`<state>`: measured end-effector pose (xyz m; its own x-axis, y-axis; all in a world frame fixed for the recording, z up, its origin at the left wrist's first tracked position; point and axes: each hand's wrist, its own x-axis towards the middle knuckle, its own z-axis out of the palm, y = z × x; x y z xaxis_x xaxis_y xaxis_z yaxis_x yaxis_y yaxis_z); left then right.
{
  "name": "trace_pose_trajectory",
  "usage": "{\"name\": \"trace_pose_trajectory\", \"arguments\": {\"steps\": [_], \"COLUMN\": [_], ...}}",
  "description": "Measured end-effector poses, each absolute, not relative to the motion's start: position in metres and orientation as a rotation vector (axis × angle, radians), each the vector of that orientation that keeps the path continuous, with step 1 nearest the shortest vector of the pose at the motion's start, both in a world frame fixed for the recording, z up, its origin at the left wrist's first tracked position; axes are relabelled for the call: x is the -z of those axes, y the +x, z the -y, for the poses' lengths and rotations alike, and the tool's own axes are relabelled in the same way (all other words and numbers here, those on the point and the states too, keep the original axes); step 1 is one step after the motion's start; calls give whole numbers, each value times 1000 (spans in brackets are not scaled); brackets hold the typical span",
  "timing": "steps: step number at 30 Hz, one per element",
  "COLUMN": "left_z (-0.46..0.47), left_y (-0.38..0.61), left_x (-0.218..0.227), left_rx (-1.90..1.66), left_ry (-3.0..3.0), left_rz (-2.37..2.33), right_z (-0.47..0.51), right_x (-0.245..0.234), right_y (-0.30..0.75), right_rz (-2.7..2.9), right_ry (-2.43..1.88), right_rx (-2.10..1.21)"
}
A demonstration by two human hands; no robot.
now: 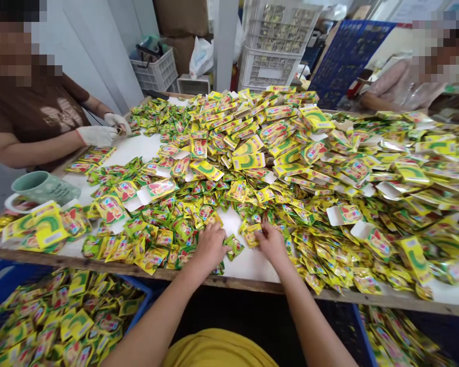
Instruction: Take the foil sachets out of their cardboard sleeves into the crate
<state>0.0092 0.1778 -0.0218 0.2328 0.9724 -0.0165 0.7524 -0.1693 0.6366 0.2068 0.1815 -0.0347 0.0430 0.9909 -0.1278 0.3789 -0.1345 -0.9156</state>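
My left hand [211, 246] lies palm down on the near edge of a heap of green sachets [185, 230], its fingers stretched forward and the thumb apart. Beside that thumb is a small green sachet [234, 246] on the white tabletop [241, 266]; whether they touch is hard to tell. My right hand [272, 243] has its fingers closed on the edge of a yellow sachet [251, 235], just above the table. To its right spreads a pile of yellow sachets [325, 255]. Behind both hands rises a large mound of small printed yellow boxes [248, 148], some with open flaps.
A co-worker's gloved hands [99, 135] work at the left, and another person [401, 84] sits at the far right. A green mug [42, 186] lies tipped on the left. Blue crates [147, 298] of packets stand below the table edge; white crates [270, 66] are stacked behind.
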Motion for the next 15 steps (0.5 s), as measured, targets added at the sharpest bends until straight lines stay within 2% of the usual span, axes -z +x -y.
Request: {"name": "trace_pose_trajectory", "arguments": {"steps": [3,6,13,15], "left_z": [-178,-179,-175,-172], "left_y": [10,14,18,20], "left_x": [25,21,5,5], "left_rx": [-710,-726,-913,-944], "left_ry": [1692,1601,1257,1232], "left_rz": [-1447,-1321,-1151,-1125], "right_z": [-178,-167,-161,-161], "right_x": [31,29,28,23], "right_y": [208,194,180,185], "right_rz": [1464,1485,1379,1372], "right_ry": [-1531,-1444,-1451,-1411], "right_rx": [-1180,-1213,-1044,-1099]}}
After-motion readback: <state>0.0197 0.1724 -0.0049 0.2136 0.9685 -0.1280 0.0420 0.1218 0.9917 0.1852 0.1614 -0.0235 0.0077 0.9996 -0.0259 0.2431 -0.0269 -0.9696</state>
